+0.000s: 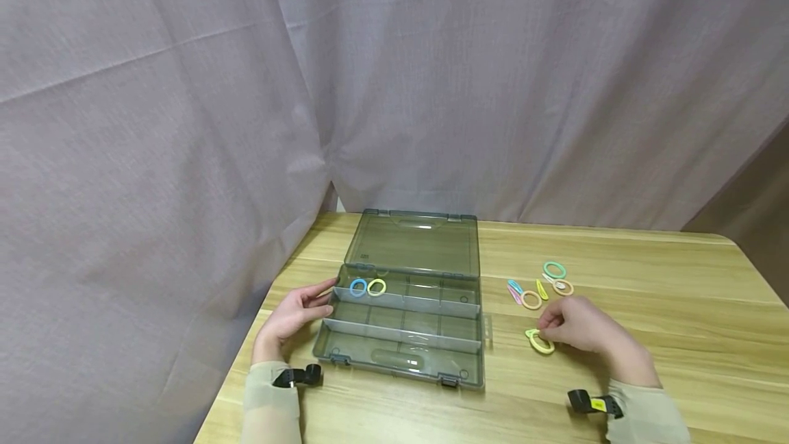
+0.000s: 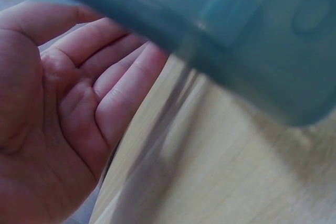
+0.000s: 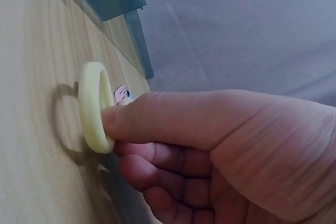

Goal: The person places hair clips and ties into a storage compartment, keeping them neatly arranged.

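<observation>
My right hand (image 1: pixel 579 324) pinches a pale yellow hair tie (image 3: pixel 90 108) between thumb and fingers, close over the table at the right of the box. In the head view a small yellow-green piece shows at that tie's upper left. With fingers loosely extended, my left hand (image 1: pixel 294 315) touches the left side of a grey see-through divided box (image 1: pixel 407 360). A blue hair tie (image 1: pixel 353 288) and a yellow hair tie (image 1: pixel 370 288) sit side by side in the box's back compartment. The left fingertips are hidden behind the box edge in the left wrist view.
The box's lid (image 1: pixel 419 245) lies opened back. Right of the box are a green hair tie (image 1: pixel 556 277), two orange hair ties, and several hair clips, including a blue clip (image 1: pixel 515 286), a pink clip (image 1: pixel 514 295) and a yellow clip (image 1: pixel 542 289). A grey curtain (image 1: pixel 431 88) hangs behind the table.
</observation>
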The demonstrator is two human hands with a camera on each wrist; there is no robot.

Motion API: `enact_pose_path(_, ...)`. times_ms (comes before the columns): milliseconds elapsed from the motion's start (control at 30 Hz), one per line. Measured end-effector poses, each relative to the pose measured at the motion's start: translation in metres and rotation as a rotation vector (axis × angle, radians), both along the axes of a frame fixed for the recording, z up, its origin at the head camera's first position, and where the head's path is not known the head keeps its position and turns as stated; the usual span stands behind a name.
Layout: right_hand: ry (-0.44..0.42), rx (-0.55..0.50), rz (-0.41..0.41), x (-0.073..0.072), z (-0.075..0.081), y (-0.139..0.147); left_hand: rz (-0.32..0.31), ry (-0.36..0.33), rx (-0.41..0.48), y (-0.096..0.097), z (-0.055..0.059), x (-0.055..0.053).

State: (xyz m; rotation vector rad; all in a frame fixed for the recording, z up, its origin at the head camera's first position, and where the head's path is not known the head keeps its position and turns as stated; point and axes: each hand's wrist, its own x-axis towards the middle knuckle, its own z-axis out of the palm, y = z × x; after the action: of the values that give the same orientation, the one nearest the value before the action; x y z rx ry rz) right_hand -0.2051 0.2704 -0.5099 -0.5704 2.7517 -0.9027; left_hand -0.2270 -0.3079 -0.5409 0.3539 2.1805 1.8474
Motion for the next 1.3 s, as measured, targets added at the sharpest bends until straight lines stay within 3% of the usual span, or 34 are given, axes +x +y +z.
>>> enact_pose_path(167, -0.031, -0.064, -0.001, 0.001, 0.003, -0.002, -0.001, 0.002, -0.013, -0.002, -0.002, -0.001)
enact_pose_path(400, 0.093, -0.078, 0.058, -0.002, 0.023, -0.020, 0.005, 0.012, -0.041, -0.001, 0.001, -0.002)
enact_pose_path(567, 0.110, -0.145, 0.083, -0.007, 0.037, -0.042, -0.004, 0.023, -0.041, -0.001, 0.000, -0.002)
enact_pose_path(967, 0.224, -0.159, 0.185, -0.046, 0.054, -0.124, -0.006, 0.023, -0.037, -0.004, -0.001, -0.001)
enact_pose_path(1300, 0.333, -0.077, 0.255, -0.081, 0.040, -0.192, 0.004, 0.027, -0.034, -0.006, -0.001, -0.001)
